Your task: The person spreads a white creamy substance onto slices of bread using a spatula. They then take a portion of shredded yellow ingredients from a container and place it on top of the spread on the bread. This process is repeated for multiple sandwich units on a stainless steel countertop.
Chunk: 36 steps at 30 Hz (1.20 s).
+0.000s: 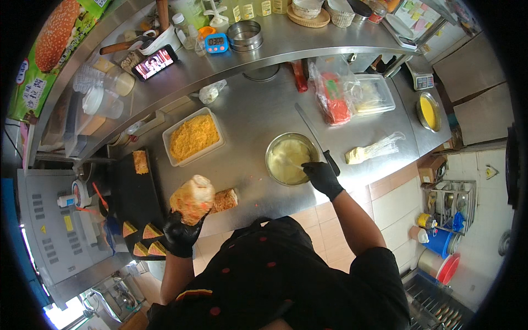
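Note:
My left hand [183, 235], in a black glove, holds up a pale piece of bread [192, 198] with orange bits on its surface. Below and to its right, a browned, topping-coated bread roll [225, 201] lies on the steel table. My right hand [324, 179], gloved too, grips the handle of a utensil [293, 166] whose head is in pale cream [288, 152]; its exact kind is unclear. A round metal bowl [267, 159] contains the cream. Just right of the bowl lies a long knife [309, 119] with a black handle, partly beside my right hand.
A plastic tub [181, 164] of orange-yellow floss stands left of centre. The black tray [132, 194] bears a coated roll [140, 161] and several sandwich wedges [152, 232]. To the right are a piping bag [371, 149], a lidded container [375, 95] and a yellow-filled bowl [429, 112]. A shelf [284, 39] overhangs the back.

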Motion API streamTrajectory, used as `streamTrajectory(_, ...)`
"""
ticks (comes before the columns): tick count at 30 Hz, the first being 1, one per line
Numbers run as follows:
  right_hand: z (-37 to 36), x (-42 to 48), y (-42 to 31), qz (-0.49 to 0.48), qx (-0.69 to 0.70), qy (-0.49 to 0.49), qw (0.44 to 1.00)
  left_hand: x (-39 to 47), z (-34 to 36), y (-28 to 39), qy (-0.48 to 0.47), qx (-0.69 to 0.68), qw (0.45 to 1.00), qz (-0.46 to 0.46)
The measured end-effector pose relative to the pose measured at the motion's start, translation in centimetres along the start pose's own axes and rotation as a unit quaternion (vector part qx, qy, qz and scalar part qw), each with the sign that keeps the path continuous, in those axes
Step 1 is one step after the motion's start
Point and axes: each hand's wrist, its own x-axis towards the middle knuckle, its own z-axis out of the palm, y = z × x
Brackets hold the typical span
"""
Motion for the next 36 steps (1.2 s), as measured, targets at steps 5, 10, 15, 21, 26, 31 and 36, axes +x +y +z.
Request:
streamTrajectory(5, -0.6, -4.3, 0.6, 0.160, 0.245, 0.010, 0.956, -0.3, 0.2, -2.4, 0.081, 0.616, 0.746, 0.242)
streamTrajectory(10, 0.1, -8.2, -0.2, 0.265, 0.471, 0.034, 0.841, -0.1, -0.2, -0.1, -0.084, 0.851, 0.468, 0.222)
streamTrajectory(15, 4.4, -10.7, 1.3, 0.291, 0.591, 0.044, 0.751, 1.4, -4.0, -0.3, -0.135, -0.049, 0.982, -0.121)
streamTrajectory(21, 4.9, -11.4, 0.0, 0.282, 0.688, 0.033, 0.668, 2.1, -5.8, 0.9, -0.144, 0.252, 0.956, -0.048)
streamTrajectory(26, 1.1, -10.8, -5.8, 0.240, 0.660, 0.009, 0.712, 3.3, -4.5, 1.0, -0.111, 0.263, 0.956, -0.059)
streamTrajectory(31, -4.6, -9.8, -14.9, 0.119, 0.605, -0.054, 0.786, 2.9, -1.7, 1.6, -0.122, 0.428, 0.895, 0.030)
streamTrajectory(36, -7.5, -9.3, -23.6, 0.017, 0.466, -0.065, 0.882, 2.4, -1.2, 2.4, -0.152, 0.353, 0.923, -0.005)
